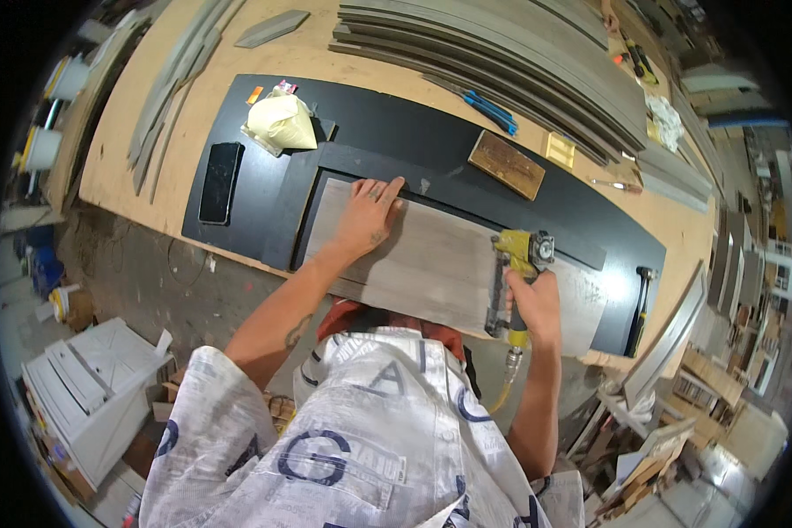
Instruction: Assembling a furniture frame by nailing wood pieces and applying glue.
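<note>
A grey wood-grain board (440, 257) lies along the near side of a black panel (374, 110) on the workbench. My left hand (368, 216) rests on this board, its fingers stretched toward the far edge, beside a dark strip (466, 199). My right hand (537, 304) is wrapped round the grip of a yellow-green air nail gun (524, 249), which stands over the board's right part. Its hose (505, 387) runs down toward my body. The gun hides whether its nose touches the board.
On the panel are a phone (221, 183), a cream crumpled bag (282, 121), a brown wooden block (506, 165) and a hammer (640, 308). Stacked grey boards (502, 53) and a blue-handled tool (491, 112) lie beyond. A white cabinet (92, 387) stands at lower left.
</note>
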`<state>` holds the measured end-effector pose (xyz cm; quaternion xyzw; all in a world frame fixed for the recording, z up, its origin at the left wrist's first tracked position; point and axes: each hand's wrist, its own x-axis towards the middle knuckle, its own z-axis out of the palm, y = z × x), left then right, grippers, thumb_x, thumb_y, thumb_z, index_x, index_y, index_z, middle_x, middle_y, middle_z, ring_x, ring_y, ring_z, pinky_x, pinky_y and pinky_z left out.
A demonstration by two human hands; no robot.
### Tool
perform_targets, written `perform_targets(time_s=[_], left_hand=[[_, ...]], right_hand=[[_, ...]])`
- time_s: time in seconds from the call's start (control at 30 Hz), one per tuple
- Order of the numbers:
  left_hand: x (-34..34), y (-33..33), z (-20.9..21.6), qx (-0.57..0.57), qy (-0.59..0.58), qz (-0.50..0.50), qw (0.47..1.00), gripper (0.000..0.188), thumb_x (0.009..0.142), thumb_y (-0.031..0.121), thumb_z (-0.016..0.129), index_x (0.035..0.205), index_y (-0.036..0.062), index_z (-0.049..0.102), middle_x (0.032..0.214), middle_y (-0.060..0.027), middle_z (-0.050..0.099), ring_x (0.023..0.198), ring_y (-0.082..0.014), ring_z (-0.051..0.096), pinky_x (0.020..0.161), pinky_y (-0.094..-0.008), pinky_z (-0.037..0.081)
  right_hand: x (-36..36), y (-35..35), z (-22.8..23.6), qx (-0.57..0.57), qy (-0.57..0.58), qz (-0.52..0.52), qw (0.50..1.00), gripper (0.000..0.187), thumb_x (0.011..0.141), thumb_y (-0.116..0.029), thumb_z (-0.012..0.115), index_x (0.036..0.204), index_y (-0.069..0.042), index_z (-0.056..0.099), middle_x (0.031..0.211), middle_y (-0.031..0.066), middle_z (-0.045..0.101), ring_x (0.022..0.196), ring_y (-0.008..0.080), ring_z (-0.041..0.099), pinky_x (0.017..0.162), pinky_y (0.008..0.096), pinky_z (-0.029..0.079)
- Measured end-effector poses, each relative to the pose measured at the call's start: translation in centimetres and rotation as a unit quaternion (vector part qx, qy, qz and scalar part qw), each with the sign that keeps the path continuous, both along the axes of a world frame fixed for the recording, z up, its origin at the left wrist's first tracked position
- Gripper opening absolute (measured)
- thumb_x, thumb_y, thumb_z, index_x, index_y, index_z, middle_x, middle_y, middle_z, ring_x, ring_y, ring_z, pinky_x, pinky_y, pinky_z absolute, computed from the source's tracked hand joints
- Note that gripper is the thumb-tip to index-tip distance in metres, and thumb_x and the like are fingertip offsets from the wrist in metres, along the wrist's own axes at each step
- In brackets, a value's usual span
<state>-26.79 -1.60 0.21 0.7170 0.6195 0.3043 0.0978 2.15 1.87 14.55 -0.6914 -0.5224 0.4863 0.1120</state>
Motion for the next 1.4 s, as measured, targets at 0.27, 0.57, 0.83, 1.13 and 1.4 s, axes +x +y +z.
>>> perform_targets(time_s=[0.27, 0.57, 0.83, 1.13, 1.4], left_hand=[[-1.8, 0.4, 0.5, -0.047, -0.019, -0.017, 0.999, 0.045, 0.089, 0.009, 0.06, 0.132, -0.0008, 0.051, 0.11, -0.0137, 0.062, 0.11, -0.031, 0.055, 0.099, -0.0457, 0.039], [-2.5, 0.1, 1.3, -0.078, -0.023, -0.026, 0.996, 0.056, 0.08, 0.008, 0.064, 0.133, -0.0027, 0.05, 0.114, -0.013, 0.061, 0.112, -0.0295, 0.054, 0.103, -0.0442, 0.036], [-2.4, 0.0, 0.9, -0.057, -0.031, -0.019, 0.998, 0.055, 0.079, 0.007, 0.063, 0.131, -0.003, 0.052, 0.111, -0.0134, 0.062, 0.111, -0.0295, 0.054, 0.104, -0.044, 0.036], [-2.5, -5.4, 2.6, -0.026, -0.068, -0.1, 0.992, 0.052, 0.088, 0.017, 0.063, 0.134, -0.0037, 0.05, 0.137, -0.021, 0.051, 0.13, -0.0354, 0.045, 0.113, -0.0514, 0.03], [-4.3, -10.2, 1.5, -0.077, 0.102, -0.313, 0.941, 0.073, 0.086, 0.029, 0.064, 0.143, -0.0098, 0.04, 0.157, -0.0259, 0.029, 0.15, -0.0402, 0.02, 0.121, -0.0612, 0.01]], right_hand=[[-10.2, -0.3, -0.8, -0.049, 0.095, -0.034, 0.994, 0.02, 0.09, -0.019, 0.067, 0.087, 0.0, 0.064, 0.06, 0.0042, 0.058, 0.048, 0.0133, 0.055, 0.045, 0.0292, 0.046], [-14.2, -0.1, -1.4, -0.071, 0.047, -0.05, 0.995, 0.021, 0.088, -0.019, 0.068, 0.087, 0.001, 0.064, 0.059, 0.0049, 0.059, 0.045, 0.014, 0.055, 0.043, 0.0297, 0.046], [-14.8, 0.0, -1.1, -0.053, 0.018, -0.025, 0.998, 0.021, 0.088, -0.018, 0.068, 0.084, 0.003, 0.065, 0.059, 0.0056, 0.06, 0.046, 0.0146, 0.056, 0.044, 0.0303, 0.046], [-14.1, -2.0, -1.0, -0.019, -0.003, -0.007, 1.0, 0.02, 0.09, -0.018, 0.067, 0.083, 0.001, 0.064, 0.059, 0.0042, 0.059, 0.047, 0.0132, 0.056, 0.045, 0.0296, 0.046], [-12.1, -13.4, 1.8, -0.026, 0.051, -0.084, 0.995, 0.017, 0.091, -0.016, 0.065, 0.086, 0.001, 0.066, 0.059, 0.0037, 0.06, 0.05, 0.0105, 0.057, 0.048, 0.0275, 0.045]])
